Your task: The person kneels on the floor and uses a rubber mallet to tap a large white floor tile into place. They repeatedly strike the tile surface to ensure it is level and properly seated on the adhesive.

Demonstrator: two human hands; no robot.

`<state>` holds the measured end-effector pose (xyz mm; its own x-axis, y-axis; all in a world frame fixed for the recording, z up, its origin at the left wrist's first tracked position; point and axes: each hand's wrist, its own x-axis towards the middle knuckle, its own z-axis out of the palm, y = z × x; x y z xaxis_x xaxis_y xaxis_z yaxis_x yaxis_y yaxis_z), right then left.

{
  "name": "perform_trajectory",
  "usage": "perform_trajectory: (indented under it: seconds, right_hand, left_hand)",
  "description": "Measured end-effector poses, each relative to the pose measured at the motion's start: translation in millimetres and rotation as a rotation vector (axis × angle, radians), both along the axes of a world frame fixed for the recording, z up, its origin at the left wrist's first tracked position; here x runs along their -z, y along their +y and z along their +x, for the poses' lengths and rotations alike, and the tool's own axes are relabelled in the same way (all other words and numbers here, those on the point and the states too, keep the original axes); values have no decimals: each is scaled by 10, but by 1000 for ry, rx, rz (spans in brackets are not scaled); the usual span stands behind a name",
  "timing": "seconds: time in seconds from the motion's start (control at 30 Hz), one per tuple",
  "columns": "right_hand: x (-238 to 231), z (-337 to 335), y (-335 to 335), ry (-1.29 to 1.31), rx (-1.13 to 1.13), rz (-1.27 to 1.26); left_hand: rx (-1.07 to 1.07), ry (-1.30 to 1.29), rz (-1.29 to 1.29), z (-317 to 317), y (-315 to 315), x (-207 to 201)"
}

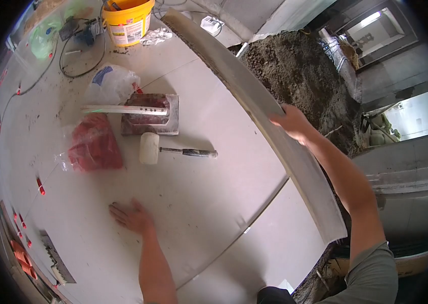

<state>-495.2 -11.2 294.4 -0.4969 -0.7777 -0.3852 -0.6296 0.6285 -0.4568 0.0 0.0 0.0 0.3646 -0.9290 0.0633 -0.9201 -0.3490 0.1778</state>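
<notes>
In the head view, the long grey bar (247, 86) lies on the person's right along the edge of the pale tiled floor (214, 202), its long axis running aslant from the far left end to the near right end, with the fisheye bending it into a curve. The right grip (295, 125) is by far the nearer: it is on the bar roughly midway along, closed over the outer edge, thumb across the upper face, the other fingers partly hidden, so how firmly they press cannot be told. From that grip the bar stretches away both forward and back, crosswise to the forearm. Beyond its outer side lies rough dark sand (300, 66). The left grip (133, 216) is well apart from the bar, spread flat on the tiles, fingers extended and holding nothing. Ahead of it rests a white-headed mallet (149, 148), handle pointing toward the bar without touching it, just beside a red-filled plastic bag (95, 144).
</notes>
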Motion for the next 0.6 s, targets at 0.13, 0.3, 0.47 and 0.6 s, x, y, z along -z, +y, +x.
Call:
perform_trajectory:
  seconds: [0.13, 0.3, 0.47, 0.6]
  right_hand:
    - [182, -35, -476, 193, -34, 74]
    - [170, -173, -343, 459, -234, 191]
    - [86, -377, 673, 582, -302, 160]
    - [-49, -414, 2017, 628, -264, 215]
  left_hand:
    - [43, -65, -47, 15, -102, 7]
    - [64, -82, -57, 17, 10, 19]
    - [83, -98, -139, -27, 29, 0]
    - [110, -109, -248, -8, 80, 87]
